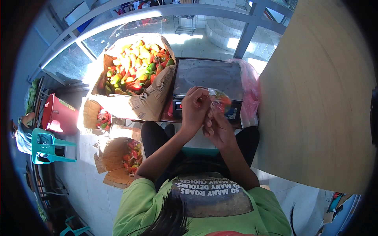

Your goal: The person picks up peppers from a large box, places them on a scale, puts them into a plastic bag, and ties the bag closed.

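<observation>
So both hands were up in the middle of the frame, right in front of the weighing scale (207, 84). The left hand (195, 107) had its fingers curled in and pinched onto the neck of a small clear plastic bag (219, 99), and the right hand (219, 128) sat just below it with the fingertips pressed up against the same crinkled film, so both were closed on the bag rather than spread. The bag hung over the front edge of the scale, near its little red display, and there was something orange-red inside, probably a few peppers, though it was too blurry to be sure. My read on handling: a thin bag like that is light, floppy and a bit slippery, so it'd want gripping at the gathered top where the film bunches, not around the belly where the contents would get squeezed. Upper left of the scale there was a big torn cardboard box (138, 103) heaped with yellow, green and red peppers (136, 65), touching the scale's side. Lower left were two more open boxes (118, 155) with red ones in them. A pink plastic bag (248, 90) sat at the scale's right, next to a pale wooden surface (315, 98) filling the right side. Far left, a red bucket (57, 116) and a teal plastic chair (45, 146).
</observation>
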{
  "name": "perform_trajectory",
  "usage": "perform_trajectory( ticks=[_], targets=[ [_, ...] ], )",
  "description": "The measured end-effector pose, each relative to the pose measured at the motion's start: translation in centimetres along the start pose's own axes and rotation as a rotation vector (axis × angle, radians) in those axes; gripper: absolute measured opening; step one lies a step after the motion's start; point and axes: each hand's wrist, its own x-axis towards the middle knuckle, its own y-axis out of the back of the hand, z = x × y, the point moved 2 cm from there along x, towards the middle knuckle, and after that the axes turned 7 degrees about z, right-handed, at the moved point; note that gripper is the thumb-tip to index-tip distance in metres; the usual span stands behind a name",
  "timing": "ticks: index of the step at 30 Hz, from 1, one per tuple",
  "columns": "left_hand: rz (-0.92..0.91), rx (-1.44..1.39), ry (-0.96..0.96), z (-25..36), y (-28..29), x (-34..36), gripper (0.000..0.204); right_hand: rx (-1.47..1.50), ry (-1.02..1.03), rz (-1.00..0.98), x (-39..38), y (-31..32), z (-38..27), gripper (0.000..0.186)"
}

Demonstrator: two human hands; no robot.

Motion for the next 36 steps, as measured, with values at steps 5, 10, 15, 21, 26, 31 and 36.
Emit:
perform_trajectory(
  ticks=[5,10,15,21,26,31,36],
  targets=[
    [-0.083,0.132,-0.215,0.5,0.5,-0.3,0.011,-1.221,0.597,0.401,-0.8,-2.4,-2.9,0.017],
    [-0.106,0.126,-0.259,1.8,0.7,-0.4,0.011,-1.488,1.065,0.332,-0.3,-3.7,-4.7,0.013],
    [-0.11,0.109,-0.255,1.9,0.4,-0.6,0.011,-1.181,0.73,0.5,0.4,-2.2,-4.7,0.018],
    [-0.018,0.093,-0.248,2.0,0.4,-0.6,0.012,-1.054,0.639,0.544,1.3,-1.2,-4.5,0.02],
    [-0.115,0.082,-0.308,2.9,0.6,0.0,0.014,-1.472,0.977,0.291,2.1,-2.7,-7.6,0.018],
    [-0.285,0.006,-0.335,4.3,0.9,1.0,0.014,-1.311,0.504,0.135,1.8,-2.7,-8.9,0.014],
    [-0.357,-0.125,-0.039,3.4,0.1,1.4,0.01,-0.464,-0.073,0.086,3.3,2.6,-6.7,0.012]
  ],
)
